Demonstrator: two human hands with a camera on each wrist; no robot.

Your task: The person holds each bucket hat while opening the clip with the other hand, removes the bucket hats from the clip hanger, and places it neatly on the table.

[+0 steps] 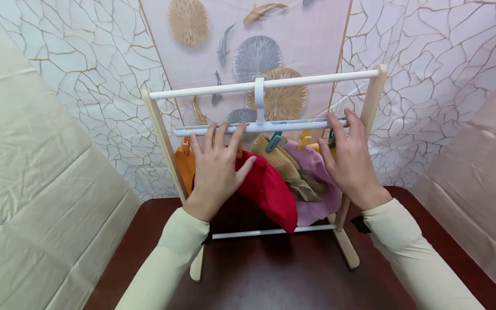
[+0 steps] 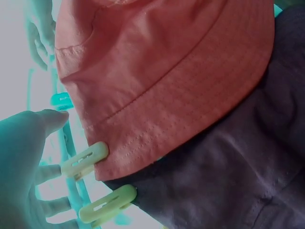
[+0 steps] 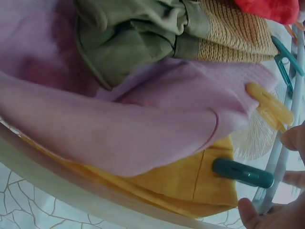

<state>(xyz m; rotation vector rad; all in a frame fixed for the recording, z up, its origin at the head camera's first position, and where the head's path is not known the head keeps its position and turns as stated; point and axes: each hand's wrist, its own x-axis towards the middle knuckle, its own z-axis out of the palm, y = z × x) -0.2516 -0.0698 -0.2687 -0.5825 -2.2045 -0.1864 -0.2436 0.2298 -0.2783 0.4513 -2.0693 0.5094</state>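
Hanger, pale blue, one: hooked over the white rail of a wooden rack, its bar just below that rail.

Left grip, yours: open, fingers spread, fingertips at the left half of the bar, thumb held apart.

Right grip, yours: open, fingers about the right end of the bar; thumb beneath, near the yellow clip.

Hung from the bar, left to right: orange cloth, on an orange clip; dark cloth, clipped, mostly behind your left grip; red hat, clipped at its edge, drooping toward the lower rod; tan-and-olive hat, on a teal clip; pink hat, on a yellow clip; yellow cloth, on a green clip.

Support: dark red-brown surface, beneath the rack's feet.

Backdrop: gold-veined white covering, with a pink panel of fish and round motifs.
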